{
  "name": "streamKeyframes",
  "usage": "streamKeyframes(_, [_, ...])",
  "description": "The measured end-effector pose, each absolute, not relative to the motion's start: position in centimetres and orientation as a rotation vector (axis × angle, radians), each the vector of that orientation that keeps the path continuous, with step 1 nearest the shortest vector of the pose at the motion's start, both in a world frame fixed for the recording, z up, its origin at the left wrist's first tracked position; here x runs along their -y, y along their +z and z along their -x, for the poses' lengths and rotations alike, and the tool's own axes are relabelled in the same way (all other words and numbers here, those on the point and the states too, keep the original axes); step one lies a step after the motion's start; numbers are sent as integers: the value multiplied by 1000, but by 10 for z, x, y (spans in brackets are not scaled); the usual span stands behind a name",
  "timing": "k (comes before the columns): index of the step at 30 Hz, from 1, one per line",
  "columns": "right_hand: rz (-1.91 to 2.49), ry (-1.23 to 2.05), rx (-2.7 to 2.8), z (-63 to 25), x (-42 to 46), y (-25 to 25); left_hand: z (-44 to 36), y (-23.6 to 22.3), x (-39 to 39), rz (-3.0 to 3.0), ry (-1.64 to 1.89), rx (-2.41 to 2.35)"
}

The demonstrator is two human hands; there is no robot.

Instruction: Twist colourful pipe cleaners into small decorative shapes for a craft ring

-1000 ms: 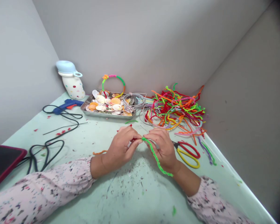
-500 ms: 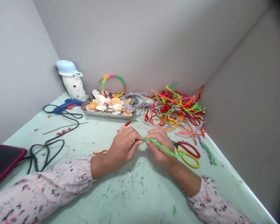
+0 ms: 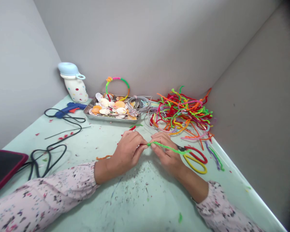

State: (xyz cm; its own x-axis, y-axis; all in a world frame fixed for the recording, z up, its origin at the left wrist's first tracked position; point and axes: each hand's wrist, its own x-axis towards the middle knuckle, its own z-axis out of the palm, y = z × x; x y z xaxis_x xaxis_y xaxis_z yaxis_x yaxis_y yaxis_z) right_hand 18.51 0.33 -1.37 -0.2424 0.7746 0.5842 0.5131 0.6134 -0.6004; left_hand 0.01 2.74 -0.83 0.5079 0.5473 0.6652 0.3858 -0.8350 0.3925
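Above the middle of the table, my left hand (image 3: pixel 130 147) is closed in a pinch at the coiled end of a bright green pipe cleaner (image 3: pixel 168 147). My right hand (image 3: pixel 168 154) pinches the same pipe cleaner just beside that coil, thumb against fingers. Its long free tail runs to the right over the back of my right hand, towards the scissors (image 3: pixel 196 160) with one red and one yellow handle loop. What lies inside my left fingers is hidden. A red pipe cleaner piece (image 3: pixel 132 128) shows just behind my left hand.
A metal tray (image 3: pixel 111 119) of seashells stands at the back, with a multicoloured pipe-cleaner ring (image 3: pixel 121 78) upright in it. Right of it lies a tangled pipe-cleaner pile (image 3: pixel 183 112). A bottle (image 3: pixel 76 87), blue glue gun (image 3: pixel 65 110), black cord (image 3: pixel 48 149) and phone (image 3: pixel 4 169) are left.
The green tail has swung up and away from me, lying straighter over my right hand, whose thumb has shifted slightly. My left hand stays almost where it was.
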Motion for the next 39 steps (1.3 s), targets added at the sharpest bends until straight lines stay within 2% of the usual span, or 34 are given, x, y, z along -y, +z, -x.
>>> streamKeyframes(17, [1087,644,1728,-184,-5,-15,-1,-10,-27,-2604,1189,-777])
streamKeyframes(30, [1119,647,1786,-184,-5,-14,-1,-11,-27,-2647,1178,-744])
streamKeyframes(39, [1185,522,1755,-182,-6,-21,-1,-15,-29,-2613,1050,-852])
